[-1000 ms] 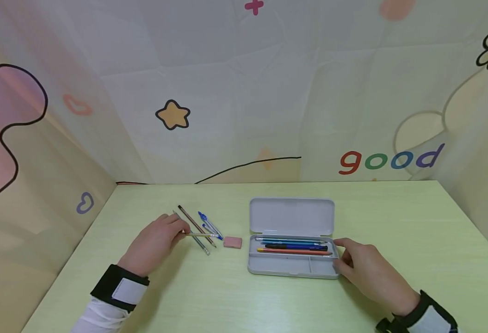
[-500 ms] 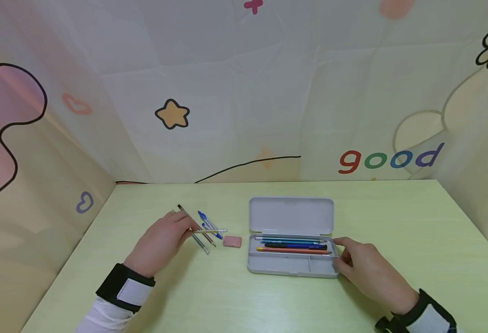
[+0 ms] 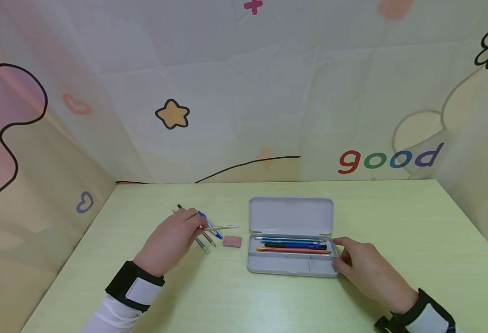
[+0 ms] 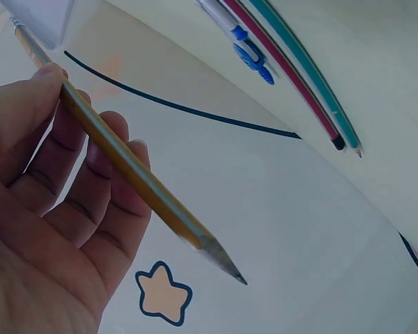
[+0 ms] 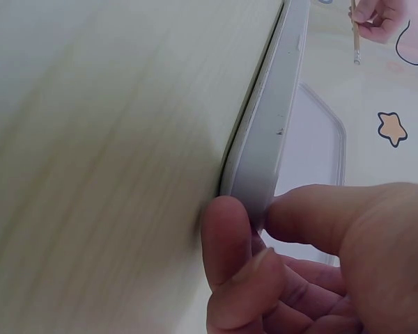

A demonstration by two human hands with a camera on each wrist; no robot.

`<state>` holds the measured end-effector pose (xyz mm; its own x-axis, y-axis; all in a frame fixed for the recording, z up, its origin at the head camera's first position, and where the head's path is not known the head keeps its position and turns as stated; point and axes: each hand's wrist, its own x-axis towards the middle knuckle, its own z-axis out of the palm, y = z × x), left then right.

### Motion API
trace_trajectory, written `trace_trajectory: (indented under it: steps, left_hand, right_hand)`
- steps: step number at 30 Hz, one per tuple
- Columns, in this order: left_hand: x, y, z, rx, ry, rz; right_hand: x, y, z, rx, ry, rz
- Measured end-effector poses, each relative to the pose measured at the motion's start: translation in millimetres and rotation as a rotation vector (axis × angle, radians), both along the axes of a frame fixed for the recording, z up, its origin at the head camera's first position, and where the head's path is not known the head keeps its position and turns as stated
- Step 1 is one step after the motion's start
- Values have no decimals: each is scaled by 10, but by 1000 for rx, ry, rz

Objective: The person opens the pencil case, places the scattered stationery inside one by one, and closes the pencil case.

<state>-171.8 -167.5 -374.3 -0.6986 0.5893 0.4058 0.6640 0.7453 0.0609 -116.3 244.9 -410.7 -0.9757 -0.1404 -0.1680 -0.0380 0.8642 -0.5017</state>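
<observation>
My left hand (image 3: 173, 243) pinches a yellow pencil (image 3: 225, 227) between thumb and fingers, raised over the loose pens and pencils. In the left wrist view the yellow pencil (image 4: 139, 170) slants across the fingers, its sharpened point away from the thumb and its eraser end beyond the thumb. An open grey pencil case (image 3: 279, 266) lies to the right, lid tilted back. At its right end my right hand (image 3: 370, 270) grips the edge; the right wrist view shows thumb and finger on either side of the case wall (image 5: 265, 139).
Blue pens (image 3: 212, 224) lie behind the left hand, partly covered. A dark red pencil (image 4: 285, 76) and a green pencil (image 4: 306, 69) lie beside them. A pink eraser (image 3: 232, 241) sits left of the case. Several pens and pencils, including an orange pencil (image 3: 293, 250), fill the case's rear compartment.
My left hand has moved right and slightly away from me, lifting the yellow pencil over the pile towards the case. The right hand and the case have stayed put.
</observation>
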Motion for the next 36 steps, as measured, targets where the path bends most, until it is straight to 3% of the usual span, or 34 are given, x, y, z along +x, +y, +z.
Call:
trace_trajectory:
  steps: [15,36]
  left_hand:
    - [17,273,59,-7,-9,-23]
    - [5,709,92,-87,-34,-43]
  right_hand:
    - [-7,-2,-10,2,-16,-11]
    - [-1,-5,-6,3,-10,-10]
